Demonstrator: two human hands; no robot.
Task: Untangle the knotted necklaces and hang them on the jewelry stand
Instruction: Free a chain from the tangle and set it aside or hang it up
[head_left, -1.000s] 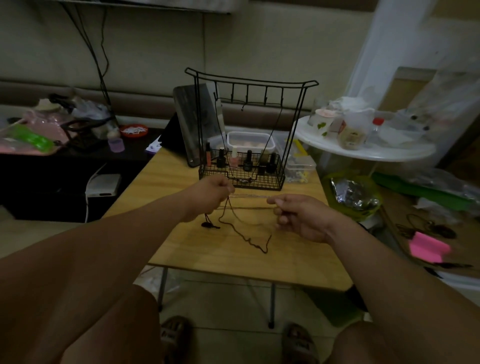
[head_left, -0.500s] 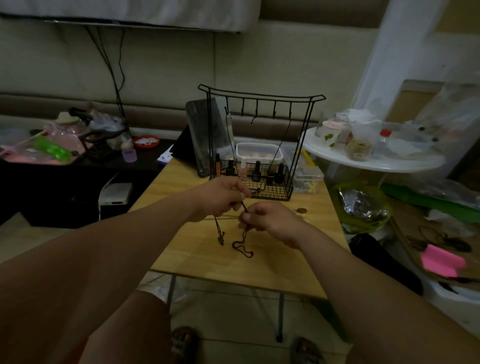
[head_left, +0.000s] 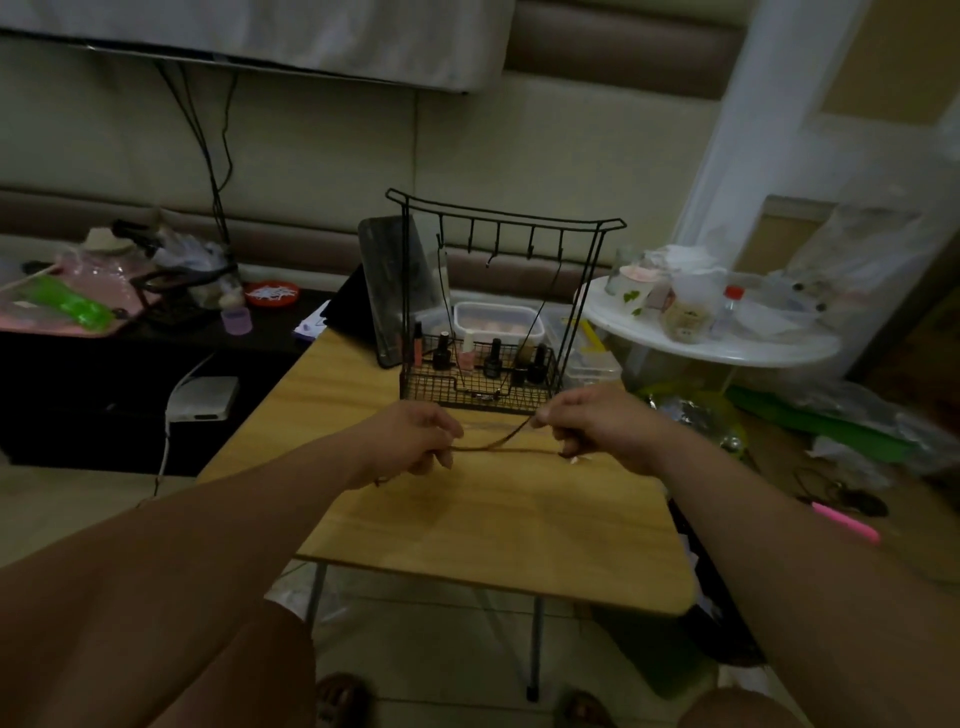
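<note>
Your left hand (head_left: 415, 441) is over the wooden table (head_left: 519, 525), fingers curled in, thumb and fingertips pinching one end of the necklace (head_left: 498, 448). Your right hand (head_left: 592, 426) is level with it and apart from it. Thumb and forefinger pinch the upper strand; the lower fingers curl round the lower one.

The necklace is a thin brown cord, pulled into two strands between your hands and held above the table, just in front of the stand (head_left: 467, 389). The strands meet near your left hand and spread toward the right. The cord is smeared by blur, so you cannot tell whether a knot sits in it. Whatever pendant or clasp it has is hidden inside your fists (a short dark tail shows under the left wrist, nothing more).

The stand is black wire with a row of hooks under its top bar and a mesh basket at the base. A thin dark strand (head_left: 536, 312) hangs from one right-side hook down into the basket; its lower end is lost among the small bottles (head_left: 492, 358). Behind are a clear plastic box (head_left: 498, 322) and a leaning dark panel (head_left: 387, 280), too dim to identify. Your forearms run off the bottom edge.
</note>
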